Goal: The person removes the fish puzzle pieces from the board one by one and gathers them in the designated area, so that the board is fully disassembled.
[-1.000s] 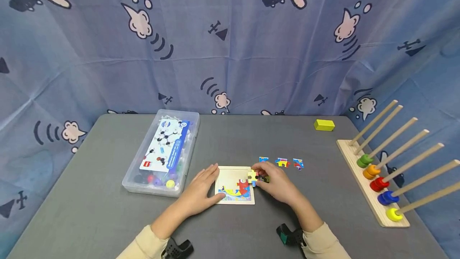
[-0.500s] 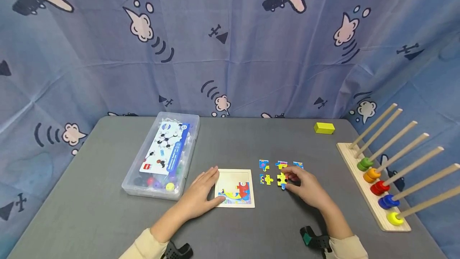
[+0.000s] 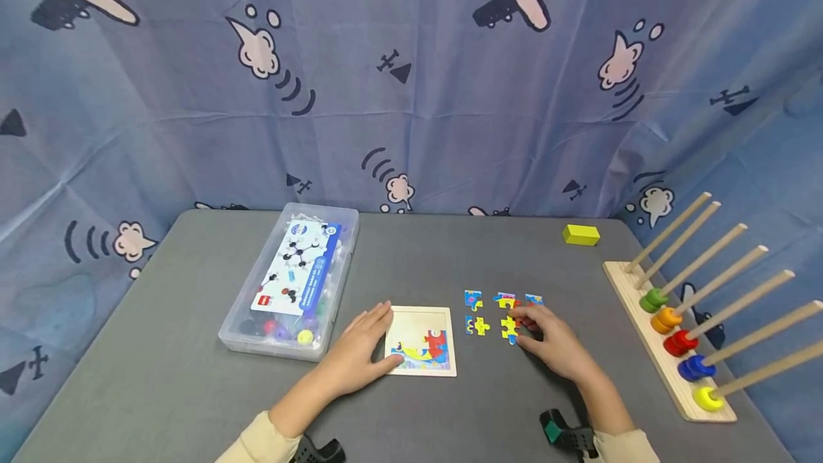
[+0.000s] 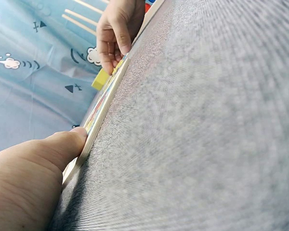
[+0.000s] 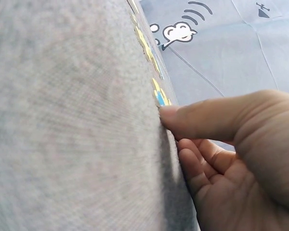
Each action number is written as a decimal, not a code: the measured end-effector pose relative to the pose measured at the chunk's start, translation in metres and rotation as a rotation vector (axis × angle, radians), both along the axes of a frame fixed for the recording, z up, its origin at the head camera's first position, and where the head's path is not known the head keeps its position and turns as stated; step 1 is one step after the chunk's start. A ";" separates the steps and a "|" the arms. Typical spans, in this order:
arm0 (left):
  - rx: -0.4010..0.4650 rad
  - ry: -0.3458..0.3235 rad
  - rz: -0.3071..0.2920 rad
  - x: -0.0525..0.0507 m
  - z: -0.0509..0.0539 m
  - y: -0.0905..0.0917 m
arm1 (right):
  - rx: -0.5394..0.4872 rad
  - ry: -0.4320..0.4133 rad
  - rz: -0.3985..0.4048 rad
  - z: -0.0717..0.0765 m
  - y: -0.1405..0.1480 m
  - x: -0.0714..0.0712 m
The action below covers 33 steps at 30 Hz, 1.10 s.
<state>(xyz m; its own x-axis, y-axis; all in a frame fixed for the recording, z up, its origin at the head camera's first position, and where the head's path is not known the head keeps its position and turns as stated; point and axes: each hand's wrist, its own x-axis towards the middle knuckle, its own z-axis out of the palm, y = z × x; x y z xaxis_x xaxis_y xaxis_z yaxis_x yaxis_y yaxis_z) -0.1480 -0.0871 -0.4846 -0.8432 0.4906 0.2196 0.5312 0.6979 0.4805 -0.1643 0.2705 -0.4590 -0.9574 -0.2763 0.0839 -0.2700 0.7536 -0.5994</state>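
- Left hand point(image 3: 360, 349) lies along the 9 o'clock side of the wooden puzzle tray point(image 3: 414, 324), fingers long and straight, thumb pressing the rim toward 8 o'clock; hand spread, not wrapped round anything
- Right hand point(image 3: 554, 340) is at the tray's 3 o'clock, well apart from it; fingers curled, thumb and fingertips nearly together, pinching the near edge of a yellow puzzle piece point(image 3: 508, 327) with some blue on it (far fingertips partly hidden)
- That piece sits at table level, outside the tray; right wrist view has the thumb touching it
- Tray lies flat, picture part-built: fitted pieces run from 4 to 8 o'clock, red piece point(image 3: 436, 343) on the 3 o'clock side, pale wood showing toward 12
- Around the pinched piece: blue corner piece point(image 3: 472, 296) at 10, yellow-and-blue piece point(image 3: 481, 326) at 9, multicoloured piece point(image 3: 504, 299) at 12, another blue piece point(image 3: 533, 299) between 1 and 2, partly behind the hand
- From the tray: clear plastic box point(image 3: 241, 316) at 10, yellow block point(image 3: 581, 235) at 2, peg rack point(image 3: 633, 306) at 3, its rings green, orange, red, blue, yellow
- Gray table point(image 3: 405, 256), blue printed curtain point(image 3: 450, 163) at 12
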 end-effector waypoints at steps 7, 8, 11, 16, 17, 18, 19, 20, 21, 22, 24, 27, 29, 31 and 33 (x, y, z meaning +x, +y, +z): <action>0.001 0.004 0.007 0.000 -0.001 0.000 | -0.012 -0.053 -0.022 0.002 0.001 -0.001; -0.001 0.004 0.008 0.000 -0.002 0.001 | -0.015 -0.058 -0.029 0.002 0.001 -0.002; -0.002 0.004 0.009 0.001 -0.002 0.001 | -0.021 -0.066 -0.049 0.003 0.000 -0.001; 0.012 0.011 0.003 0.001 0.000 0.000 | -0.028 -0.027 -0.074 0.010 -0.008 0.002; 0.011 0.011 0.003 0.000 0.000 0.000 | -0.033 -0.012 -0.073 0.012 -0.010 0.003; 0.010 0.012 0.002 0.000 0.000 0.000 | -0.041 0.001 -0.069 0.014 -0.012 0.004; 0.005 0.012 0.003 0.000 0.000 0.000 | -0.051 0.013 -0.062 0.015 -0.015 0.005; 0.001 0.012 0.004 0.000 0.000 0.000 | -0.064 0.025 -0.047 0.016 -0.017 0.006; -0.001 0.011 0.005 -0.001 0.000 0.000 | -0.079 0.036 -0.028 0.016 -0.020 0.006; -0.004 0.010 0.007 -0.001 0.000 0.000 | -0.095 0.048 -0.004 0.017 -0.023 0.007; -0.007 0.007 0.007 -0.001 0.000 0.000 | -0.120 0.057 0.045 0.017 -0.030 0.008; -0.007 0.004 0.007 -0.001 0.000 0.000 | -0.152 0.051 0.108 0.017 -0.041 0.010; -0.007 0.006 0.006 0.000 0.000 0.000 | -0.165 0.027 0.130 0.016 -0.049 0.011; -0.006 0.010 0.006 0.000 0.000 0.000 | -0.173 0.009 0.152 0.016 -0.057 0.011; -0.006 0.013 0.006 0.000 0.000 0.000 | -0.182 -0.015 0.176 0.015 -0.065 0.012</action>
